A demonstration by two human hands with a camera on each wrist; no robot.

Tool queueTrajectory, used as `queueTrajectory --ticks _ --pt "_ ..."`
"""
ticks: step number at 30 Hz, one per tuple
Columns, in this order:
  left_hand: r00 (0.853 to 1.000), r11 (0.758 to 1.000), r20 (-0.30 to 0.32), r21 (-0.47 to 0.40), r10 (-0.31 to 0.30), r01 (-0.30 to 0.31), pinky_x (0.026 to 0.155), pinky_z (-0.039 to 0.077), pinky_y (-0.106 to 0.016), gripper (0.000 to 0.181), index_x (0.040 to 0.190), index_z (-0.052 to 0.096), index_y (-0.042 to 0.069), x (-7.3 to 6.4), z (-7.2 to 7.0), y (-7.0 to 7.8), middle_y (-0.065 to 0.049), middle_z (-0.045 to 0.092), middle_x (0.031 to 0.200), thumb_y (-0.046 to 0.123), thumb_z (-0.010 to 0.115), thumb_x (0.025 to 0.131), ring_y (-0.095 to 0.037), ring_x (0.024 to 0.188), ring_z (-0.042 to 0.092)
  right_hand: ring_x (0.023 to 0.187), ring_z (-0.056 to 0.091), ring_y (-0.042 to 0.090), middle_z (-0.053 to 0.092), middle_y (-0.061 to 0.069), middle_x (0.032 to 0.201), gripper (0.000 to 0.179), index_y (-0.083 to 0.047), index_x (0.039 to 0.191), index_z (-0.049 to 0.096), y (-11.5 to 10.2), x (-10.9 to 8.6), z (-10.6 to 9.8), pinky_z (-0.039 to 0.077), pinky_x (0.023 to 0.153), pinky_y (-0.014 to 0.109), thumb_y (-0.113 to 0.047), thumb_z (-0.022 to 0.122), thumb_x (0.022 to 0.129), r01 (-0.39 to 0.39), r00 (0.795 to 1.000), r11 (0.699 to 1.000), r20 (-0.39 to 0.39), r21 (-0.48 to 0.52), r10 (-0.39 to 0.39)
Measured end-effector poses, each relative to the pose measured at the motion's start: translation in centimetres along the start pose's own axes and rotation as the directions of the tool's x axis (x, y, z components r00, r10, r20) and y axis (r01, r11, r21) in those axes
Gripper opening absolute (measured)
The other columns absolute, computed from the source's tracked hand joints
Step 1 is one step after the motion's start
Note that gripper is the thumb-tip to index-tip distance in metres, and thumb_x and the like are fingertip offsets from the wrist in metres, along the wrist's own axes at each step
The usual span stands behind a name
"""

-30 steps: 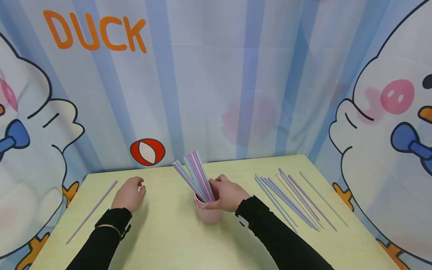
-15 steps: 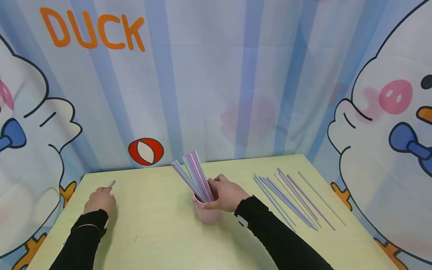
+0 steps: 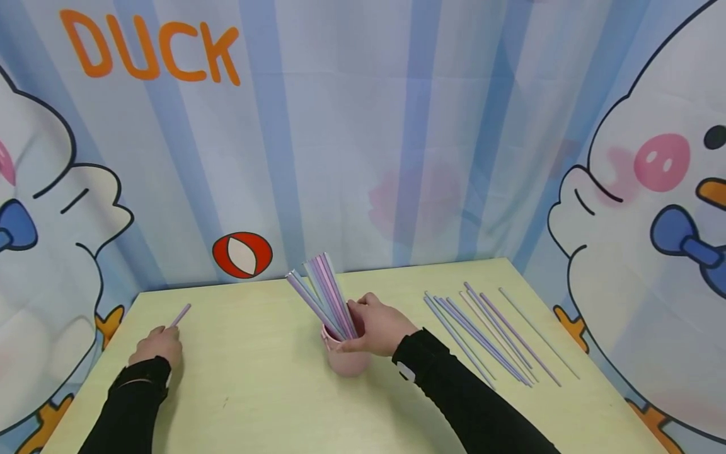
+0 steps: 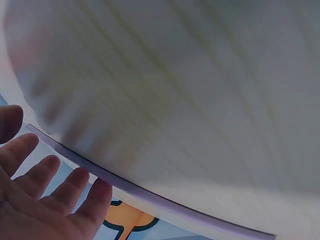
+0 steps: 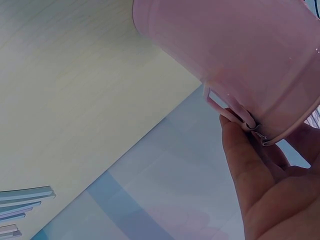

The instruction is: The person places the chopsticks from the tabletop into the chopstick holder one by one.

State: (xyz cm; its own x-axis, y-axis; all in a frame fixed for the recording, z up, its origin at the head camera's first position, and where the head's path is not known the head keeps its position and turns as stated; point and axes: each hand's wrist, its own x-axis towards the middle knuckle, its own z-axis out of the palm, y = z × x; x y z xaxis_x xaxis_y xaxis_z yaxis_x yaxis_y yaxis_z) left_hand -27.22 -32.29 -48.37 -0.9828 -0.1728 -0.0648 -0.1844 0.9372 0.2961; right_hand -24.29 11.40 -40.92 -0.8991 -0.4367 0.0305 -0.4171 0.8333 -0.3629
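Observation:
At the left of the table lies one lilac drinking straw [image 3: 181,314], my left hand [image 3: 157,347] over its near part. In the left wrist view the fingertips meet the side of that straw [image 4: 131,187], the fingers fairly straight and the thumb apart from it. My right hand [image 3: 382,325] holds a small pink bucket [image 3: 347,362] at the rim, thumb in front and fingers behind. A bunch of pastel straws [image 3: 331,296] leans leftward out of it. The right wrist view shows the fingers [image 5: 240,160] pinching near the bucket's wire-like handle [image 5: 230,112].
Several loose blue, pink and lilac straws [image 3: 488,340] lie slanted on the pale table [image 3: 255,384], right of the bucket. Behind the table's far edge hangs a striped blue curtain [image 3: 351,157] with duck prints.
My left hand has moved left from beside the lone straw onto it, then slightly nearer along it. The right hand keeps its hold on the bucket.

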Motion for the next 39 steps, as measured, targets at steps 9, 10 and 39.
queueTrajectory --ticks 9,10,39 --pt "1.0 0.999 -0.006 0.032 -0.003 0.004 0.081 0.045 -0.07 0.033 0.128 0.049 -0.013 -0.3 -0.3 0.3 -0.037 0.045 0.129 0.005 0.041 0.102 -0.061 0.106 0.047 0.087 0.057 0.015 0.05 0.004 0.114 0.086 -0.013 0.141 0.051 0.0 0.0 0.0 0.055 0.079 0.03 -0.061 0.074 0.073 0.0 1.0 1.0 0.002 -0.004 0.0" --pt "1.0 0.999 -0.02 0.036 0.0 0.001 0.08 0.046 -0.069 0.032 0.127 0.05 -0.013 -0.4 -0.3 0.3 -0.037 0.046 0.126 0.005 0.041 0.102 -0.06 0.105 0.048 0.088 0.057 0.015 0.05 0.004 0.114 0.087 -0.013 0.141 0.051 0.0 0.0 0.0 0.055 0.079 0.031 -0.062 0.074 0.073 0.0 1.0 1.0 0.001 -0.003 0.0" --pt "0.991 0.993 -0.06 -0.006 0.122 -0.122 0.073 0.052 -0.057 0.031 0.116 0.047 -0.018 -0.9 0.4 3.3 -0.032 0.063 0.087 -0.008 0.057 0.089 -0.044 0.079 0.062 0.088 0.058 0.016 0.051 0.006 0.114 0.09 -0.009 0.142 0.05 -0.2 -0.1 -0.1 0.056 0.082 0.033 -0.063 0.072 0.074 -0.001 1.0 1.0 -0.003 -0.009 0.001"
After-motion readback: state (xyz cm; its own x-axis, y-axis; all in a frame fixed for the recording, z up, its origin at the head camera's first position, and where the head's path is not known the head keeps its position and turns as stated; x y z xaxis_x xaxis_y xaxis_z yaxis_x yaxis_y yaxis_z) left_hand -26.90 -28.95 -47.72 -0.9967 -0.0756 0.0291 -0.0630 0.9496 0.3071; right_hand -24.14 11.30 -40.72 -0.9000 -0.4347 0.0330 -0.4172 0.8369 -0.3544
